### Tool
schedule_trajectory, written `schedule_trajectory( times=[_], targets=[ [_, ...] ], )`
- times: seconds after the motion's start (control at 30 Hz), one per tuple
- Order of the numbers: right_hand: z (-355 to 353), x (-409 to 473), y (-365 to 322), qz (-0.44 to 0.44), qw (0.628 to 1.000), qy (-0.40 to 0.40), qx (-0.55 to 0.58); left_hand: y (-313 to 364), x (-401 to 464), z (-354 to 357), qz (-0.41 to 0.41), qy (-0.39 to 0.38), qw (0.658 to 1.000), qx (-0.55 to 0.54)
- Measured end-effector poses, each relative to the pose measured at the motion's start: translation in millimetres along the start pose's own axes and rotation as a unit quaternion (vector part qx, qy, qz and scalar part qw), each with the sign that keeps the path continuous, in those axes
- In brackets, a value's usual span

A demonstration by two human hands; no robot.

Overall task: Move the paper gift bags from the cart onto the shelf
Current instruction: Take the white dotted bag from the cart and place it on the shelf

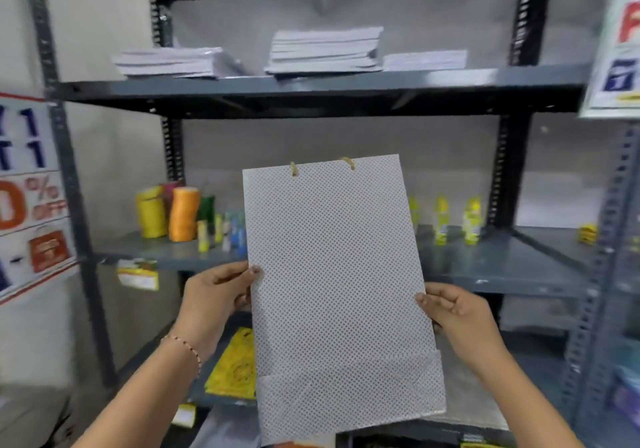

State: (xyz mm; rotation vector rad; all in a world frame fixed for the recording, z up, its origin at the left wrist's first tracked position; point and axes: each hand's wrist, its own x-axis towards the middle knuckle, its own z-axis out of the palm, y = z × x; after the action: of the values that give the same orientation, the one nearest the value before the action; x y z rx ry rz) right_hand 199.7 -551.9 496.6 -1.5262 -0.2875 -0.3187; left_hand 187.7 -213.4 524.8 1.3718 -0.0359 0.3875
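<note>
Both forearms reached up from the bottom of the view, the left one wearing a thin beaded bracelet (187,345). Left hand (216,297) pinched the left edge of a flat, folded paper gift bag (341,295), thumb on the near face and fingers behind. Right hand (457,312) pinched the right edge the same way, thumb tip on the near face and fingers curled behind. Bag was white with a fine dark dot pattern, held upright and slightly tilted, folded base flap at the bottom, two tan cord handle ends (348,162) showing at the top edge. It was held in the air in front of the grey metal shelf unit (325,83), its upper part covering the middle shelf (502,267); whether it touched the shelf could not be told. On that middle shelf, to the left of the bag, stood yellow and orange thread spools (183,213) and small bottles; to the right stood small yellow-labelled bottles (472,220). Upper shelf held stacks of white paper goods (325,50). Lower shelf, beside the left wrist, held a yellow packet (235,366). Sale posters (33,191) hung at the left edge, another printed sign (620,42) at the upper right. Picture was somewhat blurred.
</note>
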Motion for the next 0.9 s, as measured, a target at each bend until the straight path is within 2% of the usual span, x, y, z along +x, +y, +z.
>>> schedule_trajectory(
  times=[0.1, 0.33, 0.67, 0.9],
  targets=[
    [-29.4, -7.3, -11.1, -0.002, 0.998, 0.063, 0.008, 2.0, 23.2, 37.0, 0.002, -0.043, 0.999, 0.004],
    [-59.2, -15.4, -18.3, 0.007, 0.991, 0.134, 0.013, 2.7, 42.0, 82.2, 0.018, -0.084, 0.996, 0.003],
    [-57.7, -21.3, -2.1, 0.023, 0.988, 0.154, 0.019, -12.0, 47.2, 83.9, 0.0, -0.111, 0.994, -0.011],
    [-52.3, -49.8, 53.6, 0.097, 0.984, 0.148, 0.0, -79.3, 24.2, 57.0, -0.075, -0.121, 0.99, 0.005]
  ],
)
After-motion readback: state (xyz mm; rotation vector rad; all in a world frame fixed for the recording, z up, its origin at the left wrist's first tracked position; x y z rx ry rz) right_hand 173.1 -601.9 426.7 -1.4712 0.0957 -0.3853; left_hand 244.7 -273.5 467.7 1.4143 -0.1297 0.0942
